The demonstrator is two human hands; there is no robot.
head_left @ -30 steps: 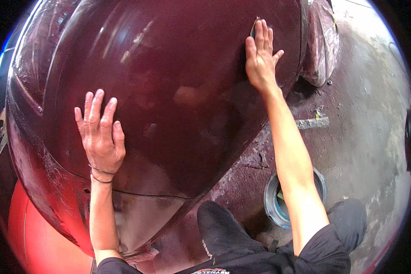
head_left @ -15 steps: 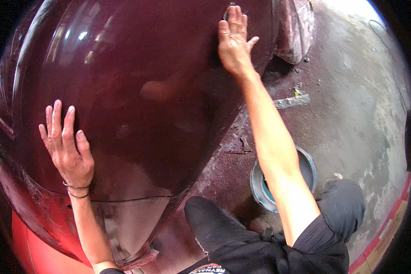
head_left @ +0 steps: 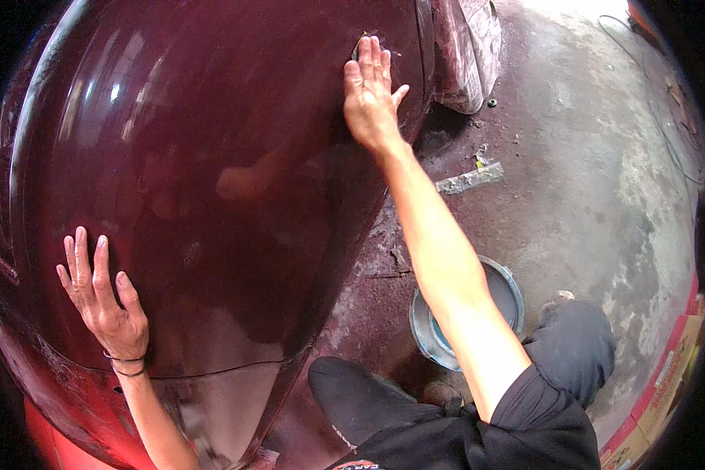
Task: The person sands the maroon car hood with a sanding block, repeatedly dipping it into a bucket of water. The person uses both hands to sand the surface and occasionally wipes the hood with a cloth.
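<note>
Clock read from the centre of the view, 12 away from the wearer

Work surface: glossy dark maroon, curved car body panel (head_left: 204,258), filling the field from 7 through 12 o'clock; a thin dark seam (head_left: 243,364) crosses it towards 7

Right hand (head_left: 371,98): at 12, laid over the panel near its edge on the 1 o'clock side; three middle fingers straight and nearly together, pointing to 12, thumb alongside, little finger splayed towards 2

Thin, small pad with a greenish edge (head_left: 356,52): beneath the right fingertips, against the panel; mostly covered, so its material and full outline cannot be told

Left hand (head_left: 106,305): at 8, palm side down on the panel, fingers extended and spread, thumb apart towards 12; nothing seen in it; dark thin bands (head_left: 125,359) round the wrist

Round grey-blue bucket (head_left: 421,333): at 4, on the stained grey concrete floor (head_left: 587,211), partly hidden by the right forearm; bluish inside

Flat silvery strip (head_left: 471,178): on the floor at 2, near the panel

Red-and-tan cardboard boxes (head_left: 670,368): along the far edge at 4
</note>
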